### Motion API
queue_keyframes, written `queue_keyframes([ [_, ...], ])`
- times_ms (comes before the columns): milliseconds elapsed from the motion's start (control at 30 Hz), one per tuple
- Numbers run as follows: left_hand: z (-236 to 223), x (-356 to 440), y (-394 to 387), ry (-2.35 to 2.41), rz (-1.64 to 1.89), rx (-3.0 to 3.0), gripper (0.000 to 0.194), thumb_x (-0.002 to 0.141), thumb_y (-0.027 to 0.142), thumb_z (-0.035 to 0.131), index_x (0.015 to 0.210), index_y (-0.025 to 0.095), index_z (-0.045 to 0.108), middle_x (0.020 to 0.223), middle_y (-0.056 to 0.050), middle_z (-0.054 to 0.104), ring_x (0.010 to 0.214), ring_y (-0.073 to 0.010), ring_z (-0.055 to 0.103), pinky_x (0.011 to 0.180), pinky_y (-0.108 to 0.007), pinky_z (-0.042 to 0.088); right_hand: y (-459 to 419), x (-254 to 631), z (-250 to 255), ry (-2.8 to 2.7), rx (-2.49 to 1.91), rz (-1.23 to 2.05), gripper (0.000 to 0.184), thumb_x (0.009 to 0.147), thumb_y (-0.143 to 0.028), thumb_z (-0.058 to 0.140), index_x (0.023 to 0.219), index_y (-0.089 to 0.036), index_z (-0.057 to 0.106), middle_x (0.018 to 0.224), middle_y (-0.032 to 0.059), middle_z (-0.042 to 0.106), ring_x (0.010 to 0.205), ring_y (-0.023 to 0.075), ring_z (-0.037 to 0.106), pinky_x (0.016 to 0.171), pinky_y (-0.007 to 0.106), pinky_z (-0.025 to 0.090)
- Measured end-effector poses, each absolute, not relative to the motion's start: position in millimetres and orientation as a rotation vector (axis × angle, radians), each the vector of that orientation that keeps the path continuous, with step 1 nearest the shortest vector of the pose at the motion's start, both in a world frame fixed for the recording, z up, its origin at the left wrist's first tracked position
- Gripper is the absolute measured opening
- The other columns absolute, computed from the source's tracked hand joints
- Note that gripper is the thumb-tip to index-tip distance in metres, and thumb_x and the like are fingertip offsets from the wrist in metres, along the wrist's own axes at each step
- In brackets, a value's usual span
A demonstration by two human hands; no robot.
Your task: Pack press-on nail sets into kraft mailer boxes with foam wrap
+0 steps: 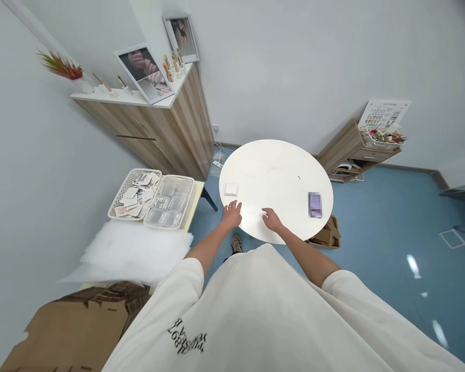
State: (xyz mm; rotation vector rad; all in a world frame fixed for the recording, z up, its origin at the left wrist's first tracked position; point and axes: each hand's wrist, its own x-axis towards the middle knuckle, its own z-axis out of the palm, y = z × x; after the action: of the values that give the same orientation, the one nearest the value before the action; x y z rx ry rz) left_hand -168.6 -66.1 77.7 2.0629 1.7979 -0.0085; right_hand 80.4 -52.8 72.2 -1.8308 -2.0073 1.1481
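Note:
My left hand (232, 213) lies flat on the near edge of a round white table (275, 170), fingers spread, holding nothing. My right hand (271, 218) rests palm down a little to its right, fingers loosely curled on the tabletop, also with nothing in it. A small white square piece (231, 188) lies on the table just beyond my left hand. A purple card-like object (315, 204) lies near the table's right edge, apart from both hands.
A white basket of small packets (134, 199) and a clear tray (169, 201) sit on a side table at left, with translucent sheets (132, 253) and a cardboard box (81, 325) nearer. Wooden cabinets (166, 124) stand behind. A small box (327, 235) sits on the blue floor.

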Motion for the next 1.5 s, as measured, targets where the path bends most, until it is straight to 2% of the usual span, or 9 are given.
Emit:
queue_keyframes([
  [133, 81.1, -138.8, -108.5, 1.809, -0.015, 2.071, 0.065, 0.093, 0.022, 0.042, 0.157, 0.017, 0.030, 0.164, -0.017, 0.026, 0.152, -0.0328, 0.022, 0.121, -0.053, 0.021, -90.4, 105.1, 75.3, -2.020, -1.767, 1.150, 0.048, 0.095, -0.024, 0.045, 0.142, -0.019, 0.055, 0.150, 0.0137, 0.048, 0.127, 0.0252, 0.057, 0.108, 0.040, 0.048],
  [367, 88.2, -101.0, -203.3, 1.817, -0.027, 2.020, 0.064, 0.097, 0.029, 0.040, 0.159, 0.023, 0.024, 0.166, -0.014, 0.023, 0.153, -0.0336, 0.021, 0.121, -0.054, 0.021, -161.4, 130.7, 67.9, -2.037, -1.698, 1.204, 0.048, 0.097, -0.029, 0.042, 0.142, -0.019, 0.054, 0.148, 0.0134, 0.049, 0.120, 0.0242, 0.061, 0.105, 0.040, 0.050],
  [667, 103.2, -120.9, -286.2, 2.023, -0.013, 1.902, 0.061, 0.098, 0.030, 0.041, 0.156, 0.020, 0.030, 0.166, -0.015, 0.023, 0.152, -0.0322, 0.024, 0.120, -0.051, 0.023, -200.3, 96.4, 82.9, -2.235, -1.505, 1.210, 0.044, 0.096, -0.025, 0.044, 0.138, -0.019, 0.057, 0.143, 0.0135, 0.053, 0.119, 0.0238, 0.060, 0.104, 0.038, 0.048],
  [1067, 120.6, -235.8, -413.6, 2.359, 0.174, 1.528, 0.056, 0.101, 0.032, 0.039, 0.155, 0.022, 0.032, 0.166, -0.013, 0.024, 0.152, -0.0307, 0.024, 0.120, -0.047, 0.025, -246.9, -65.6, 83.6, -2.588, -1.040, 1.274, 0.044, 0.097, -0.026, 0.044, 0.140, -0.020, 0.055, 0.143, 0.0133, 0.052, 0.118, 0.0216, 0.060, 0.107, 0.037, 0.045],
  [1267, 123.3, -310.6, -483.1, 2.541, 0.350, 1.356, 0.047, 0.099, 0.027, 0.044, 0.145, 0.021, 0.042, 0.153, -0.014, 0.041, 0.143, -0.0299, 0.037, 0.115, -0.046, 0.032, -295.6, -163.6, 89.4, -2.704, -0.826, 1.283, 0.044, 0.097, -0.028, 0.044, 0.139, -0.020, 0.056, 0.142, 0.0140, 0.053, 0.113, 0.0228, 0.063, 0.101, 0.038, 0.050],
  [1367, 123.3, -347.8, -514.1, 2.613, 0.388, 1.277, 0.043, 0.099, 0.028, 0.044, 0.141, 0.022, 0.044, 0.146, -0.013, 0.047, 0.136, -0.0288, 0.044, 0.111, -0.045, 0.036, -319.1, -210.2, 92.7, -2.766, -0.641, 1.198, 0.043, 0.097, -0.026, 0.044, 0.137, -0.019, 0.057, 0.140, 0.0139, 0.054, 0.115, 0.0242, 0.062, 0.102, 0.040, 0.050],
  [1500, 124.0, -395.2, -551.3, 2.686, 0.318, 1.172, 0.043, 0.099, 0.033, 0.047, 0.139, 0.019, 0.046, 0.146, -0.015, 0.046, 0.132, -0.0297, 0.047, 0.109, -0.042, 0.037, -351.5, -273.2, 101.9, -2.903, -0.354, 0.935, 0.044, 0.095, -0.022, 0.044, 0.137, -0.019, 0.058, 0.143, 0.0126, 0.053, 0.127, 0.0268, 0.054, 0.105, 0.042, 0.046],
])
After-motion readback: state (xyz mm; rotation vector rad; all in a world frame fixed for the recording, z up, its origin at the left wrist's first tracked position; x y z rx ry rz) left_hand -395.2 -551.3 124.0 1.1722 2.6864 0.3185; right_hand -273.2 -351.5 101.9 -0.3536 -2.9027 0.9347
